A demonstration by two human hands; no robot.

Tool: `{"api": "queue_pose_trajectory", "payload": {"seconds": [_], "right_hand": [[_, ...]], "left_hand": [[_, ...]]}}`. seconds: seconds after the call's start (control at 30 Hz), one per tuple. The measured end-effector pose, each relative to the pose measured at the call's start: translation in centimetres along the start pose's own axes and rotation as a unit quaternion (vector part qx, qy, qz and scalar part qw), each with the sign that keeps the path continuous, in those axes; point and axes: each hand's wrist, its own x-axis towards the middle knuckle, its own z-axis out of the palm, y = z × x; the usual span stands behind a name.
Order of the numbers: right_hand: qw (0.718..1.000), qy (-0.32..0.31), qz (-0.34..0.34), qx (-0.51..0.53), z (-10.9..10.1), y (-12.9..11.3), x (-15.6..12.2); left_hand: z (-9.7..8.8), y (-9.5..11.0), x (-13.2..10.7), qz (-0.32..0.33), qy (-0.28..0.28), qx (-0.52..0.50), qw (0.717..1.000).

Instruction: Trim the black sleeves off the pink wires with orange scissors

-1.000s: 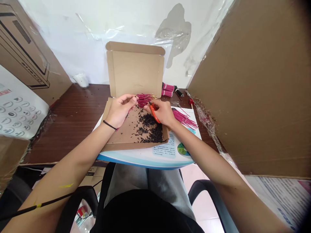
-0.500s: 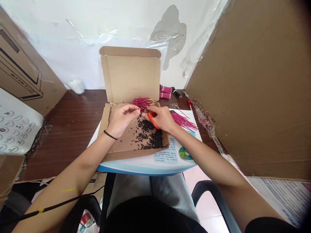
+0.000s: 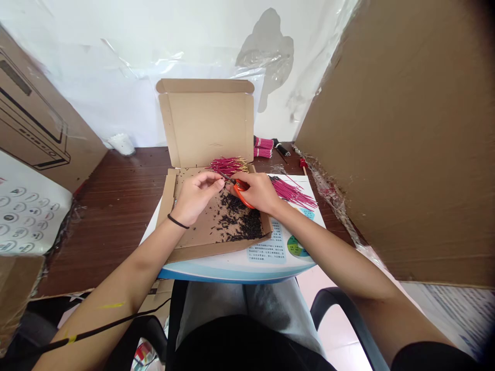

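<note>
The left hand (image 3: 195,198) pinches a single stick (image 3: 227,177) between its fingertips. The right hand (image 3: 257,193) is closed on orange scissors (image 3: 242,194), with the blades at the stick. The hands are close together, not touching. Black clippings (image 3: 237,219) lie beneath them in an open cardboard box (image 3: 204,129). A pink bundle (image 3: 228,166) lies at the box's far edge. A loose pile (image 3: 292,192) rests to the right on a printed sheet (image 3: 297,246). More bundles (image 3: 263,148) stand far right on the wooden desk (image 3: 112,216).
</note>
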Motion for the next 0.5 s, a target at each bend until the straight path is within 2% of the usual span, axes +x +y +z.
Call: {"api": "queue_pose_trajectory", "payload": {"seconds": [0.17, 0.3, 0.5], "right_hand": [[1.0, -0.002, -0.004, -0.013, 0.06, -0.01, -0.03], [1.0, -0.006, 0.014, -0.012, 0.0, 0.01, 0.02], [1.0, -0.025, 0.008, -0.004, -0.23, -0.12, 0.15]], "left_hand": [[-0.06, -0.15, 0.13, -0.011, 0.006, -0.008, 1.0], [0.08, 0.03, 0.03, -0.051, -0.019, -0.048, 0.997], [0.32, 0.24, -0.2, -0.057, -0.057, -0.056, 0.995]]}}
